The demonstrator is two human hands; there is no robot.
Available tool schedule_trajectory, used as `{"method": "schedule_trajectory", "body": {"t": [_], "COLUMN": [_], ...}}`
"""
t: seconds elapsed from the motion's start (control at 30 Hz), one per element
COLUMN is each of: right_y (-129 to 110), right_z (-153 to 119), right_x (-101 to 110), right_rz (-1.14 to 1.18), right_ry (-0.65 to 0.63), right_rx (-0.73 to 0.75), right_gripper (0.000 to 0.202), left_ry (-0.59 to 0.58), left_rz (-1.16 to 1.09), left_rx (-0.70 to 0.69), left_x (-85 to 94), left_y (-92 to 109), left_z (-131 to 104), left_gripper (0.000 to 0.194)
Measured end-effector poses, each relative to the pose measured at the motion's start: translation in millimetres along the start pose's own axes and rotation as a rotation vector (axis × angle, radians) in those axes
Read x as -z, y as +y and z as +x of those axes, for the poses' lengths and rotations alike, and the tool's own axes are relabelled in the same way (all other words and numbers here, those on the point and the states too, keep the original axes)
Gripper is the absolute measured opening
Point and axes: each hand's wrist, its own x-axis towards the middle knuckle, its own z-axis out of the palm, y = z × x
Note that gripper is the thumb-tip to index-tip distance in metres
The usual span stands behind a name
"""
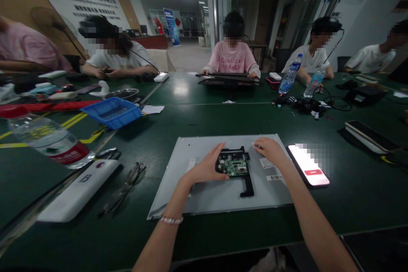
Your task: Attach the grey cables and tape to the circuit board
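Note:
A flat grey metal panel (204,202) lies on the green table in front of me. On it sits a black plastic bracket (247,188) framing a green circuit board (234,168). My left hand (207,165) spans the bracket's left side, its thumb at the near edge and its fingers at the far edge. Close to the panel's far right part, my right hand (269,148) is closed in a pinch. Whatever its fingertips hold is too small to make out. White labels (267,162) are stuck on the panel beside my right wrist.
A lit phone (307,165) lies right of the panel. Eyeglasses (123,189), a white power bank (81,191) and a tilted water bottle (51,138) are on the left. Farther off are a blue tray (113,112), upright bottles (290,74) and several people seated around the table.

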Motion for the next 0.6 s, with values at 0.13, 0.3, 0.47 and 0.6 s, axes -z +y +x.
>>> {"method": "schedule_trajectory", "body": {"t": [0.13,0.3,0.47,0.6], "right_y": [-2.9,-3.2,-4.7,-2.9], "right_z": [0.3,-0.4,0.1,0.1], "right_x": [1.3,-0.1,-1.8,-4.3], "right_rz": [-0.036,-0.061,-0.056,-0.046], "right_ry": [0.011,0.026,0.024,0.045], "right_rx": [-0.016,-0.030,-0.047,-0.068], "right_gripper": [0.022,0.024,0.023,0.022], "left_ry": [-0.001,0.000,0.001,0.002], "left_rz": [0.020,0.028,0.018,0.007], "left_rx": [0.003,0.005,0.005,-0.012], "left_x": [-1.2,-2.1,-1.3,-1.2], "left_y": [-2.0,-2.1,1.2,2.5], "left_z": [-0.2,0.3,-0.7,-1.4], "left_gripper": [0.107,0.108,0.109,0.109]}}
